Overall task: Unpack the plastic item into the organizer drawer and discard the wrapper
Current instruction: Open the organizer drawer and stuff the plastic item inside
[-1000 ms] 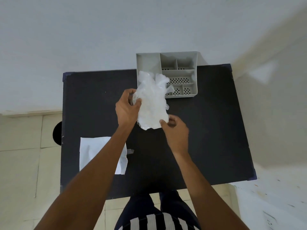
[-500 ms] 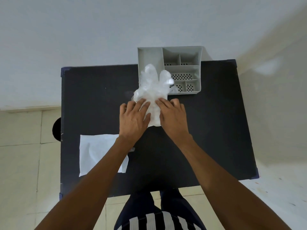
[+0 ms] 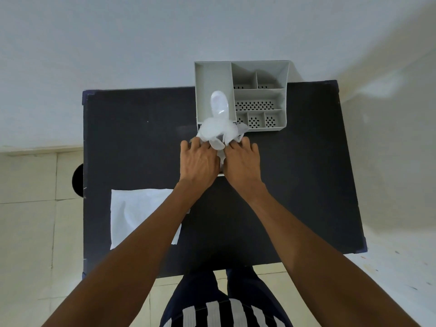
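A crumpled clear plastic wrapper (image 3: 218, 132) lies on the black table (image 3: 141, 147), bunched just in front of the grey organizer drawer (image 3: 284, 107). A rounded clear plastic piece (image 3: 219, 104) sticks up out of the wrapper, in front of the organizer's long left compartment. My left hand (image 3: 199, 162) and my right hand (image 3: 241, 162) lie side by side, palms down, fingertips gripping the near end of the wrapper. What is under my hands is hidden.
A flat white sheet (image 3: 136, 214) lies on the table's near left, partly under my left forearm. The organizer has several perforated small compartments on its right and overhangs the table's far edge by the wall. A dark round object (image 3: 77, 180) sits beside the table's left edge.
The wrapper went from held up in the air down onto the table, then was squeezed forward; it is more bunched now and a rounded plastic piece has come up out of it.
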